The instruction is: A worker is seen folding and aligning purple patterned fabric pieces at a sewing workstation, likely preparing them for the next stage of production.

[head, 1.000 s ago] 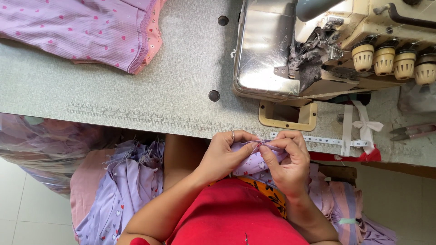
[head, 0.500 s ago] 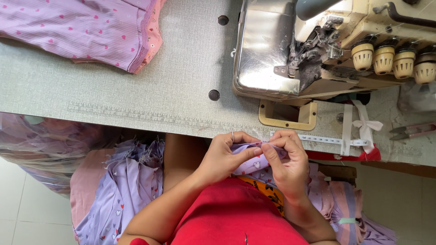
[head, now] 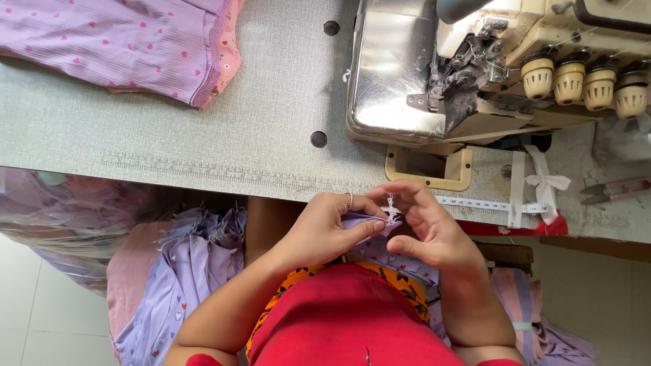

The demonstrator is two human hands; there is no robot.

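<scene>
Grey worktop (head: 169, 135), overlock machine (head: 502, 68) upper right. Below its edge, lower centre: left hand (head: 319, 230) pinching lilac fabric piece (head: 369, 222), right hand (head: 434, 230) nipping white thread tail (head: 391, 207). Risk: hard tug probably unravelling seam.

No packages, signs or screens in view | only printed item: white measuring tape (head: 488, 203) stuck flat along table's (head: 203, 135) front edge

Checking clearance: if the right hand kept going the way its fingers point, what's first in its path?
Likely the left hand: the right hand points across at it, both pinching the small lilac fabric piece with white thread tail. Depth unclear.
</scene>
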